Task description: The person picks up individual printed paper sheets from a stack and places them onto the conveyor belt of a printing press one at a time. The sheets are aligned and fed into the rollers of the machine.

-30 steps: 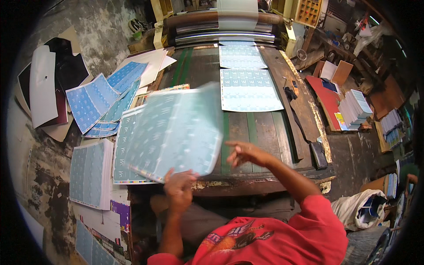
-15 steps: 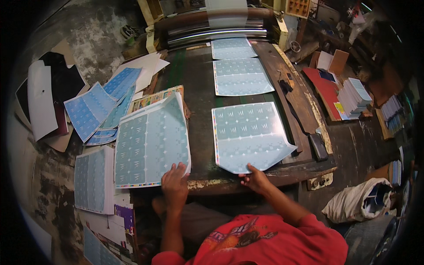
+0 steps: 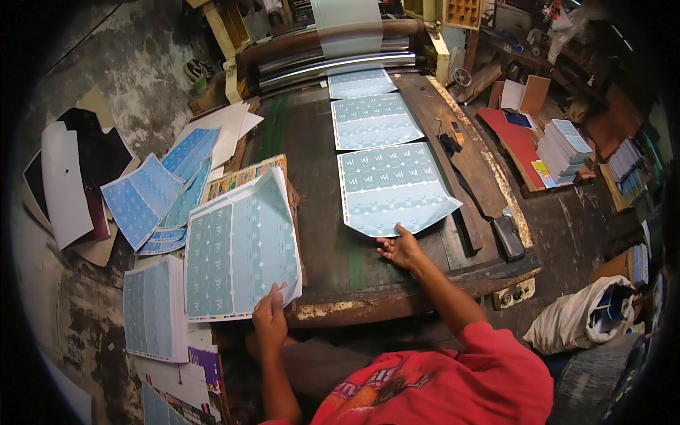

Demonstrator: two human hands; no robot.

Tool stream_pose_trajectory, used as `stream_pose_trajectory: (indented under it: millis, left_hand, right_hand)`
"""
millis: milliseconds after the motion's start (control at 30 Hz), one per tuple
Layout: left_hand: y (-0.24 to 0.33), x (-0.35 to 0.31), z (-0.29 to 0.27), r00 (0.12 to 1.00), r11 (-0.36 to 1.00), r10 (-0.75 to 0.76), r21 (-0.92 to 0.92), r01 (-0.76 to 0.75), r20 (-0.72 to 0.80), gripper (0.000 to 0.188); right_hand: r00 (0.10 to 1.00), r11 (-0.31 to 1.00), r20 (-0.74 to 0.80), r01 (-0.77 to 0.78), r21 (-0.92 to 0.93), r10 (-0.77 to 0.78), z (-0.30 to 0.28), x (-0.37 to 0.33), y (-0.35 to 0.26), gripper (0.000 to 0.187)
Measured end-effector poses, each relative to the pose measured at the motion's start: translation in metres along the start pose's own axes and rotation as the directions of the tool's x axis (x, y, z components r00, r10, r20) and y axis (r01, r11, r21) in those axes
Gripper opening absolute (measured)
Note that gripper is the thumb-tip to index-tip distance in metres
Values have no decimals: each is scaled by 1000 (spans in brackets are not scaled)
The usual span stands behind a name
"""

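A printed blue-green paper sheet (image 3: 393,180) lies on the dark feed table (image 3: 319,234), its near edge curled up. My right hand (image 3: 401,248) grips that edge, thumb on top and fingers beneath. The sheet's far edge meets another printed sheet (image 3: 375,122), and a third one (image 3: 360,83) reaches the machine's rollers (image 3: 340,64). At the left, my left hand (image 3: 270,315) pinches the near right corner of the top sheet on a stack of printed sheets (image 3: 241,262). The far right corner of this stack curls upward.
A second paper stack (image 3: 152,308) stands left of the first, with loose blue sheets (image 3: 145,188) beyond. Along the table's right side runs a raised wooden bar (image 3: 460,219), with a dark pouch (image 3: 507,237) nearby. A white sack (image 3: 577,319) and booklet piles (image 3: 563,152) are farther right.
My right hand has pushed the sheet away from me, up against the one ahead. My left hand has shifted slightly at the stack's corner. The whole view has also moved a little.
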State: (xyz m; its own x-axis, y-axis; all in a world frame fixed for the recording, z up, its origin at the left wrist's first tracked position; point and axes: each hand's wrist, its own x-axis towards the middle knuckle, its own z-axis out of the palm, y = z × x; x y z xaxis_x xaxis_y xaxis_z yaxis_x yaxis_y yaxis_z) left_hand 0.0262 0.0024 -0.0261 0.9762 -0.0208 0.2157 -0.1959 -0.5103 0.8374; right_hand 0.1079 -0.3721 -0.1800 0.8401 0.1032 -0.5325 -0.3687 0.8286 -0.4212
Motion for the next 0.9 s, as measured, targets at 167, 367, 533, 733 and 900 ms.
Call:
stream_pose_trajectory:
  millis: [167, 367, 533, 733, 900]
  left_hand:
    - [-3, -3, 6, 980, 972, -182, -163, 168, -78, 45]
    - [23, 16, -5, 868, 616, -385, -788, -11, -313, 50]
    - [40, -17, -1, 981, 981, 193, -23, -194, -27, 36]
    - [74, -44, 8, 734, 843, 475, -12, -538, 485, 35]
    - [53, -27, 7, 857, 843, 470, 180, -506, 209, 59]
  right_hand:
    - [997, 997, -9, 75, 27, -75, 1, 32, -8, 61]
    - [954, 971, -198, 237, 44, -224, 20, 31, -5, 65]
    - [928, 953, 371, 135, -271, -26, 80, -76, 23, 77]
    - [948, 842, 292, 55, -537, 124, 54, -188, 62, 45]
    - [990, 964, 139, 37, -265, 0, -9, -210, 111, 35]
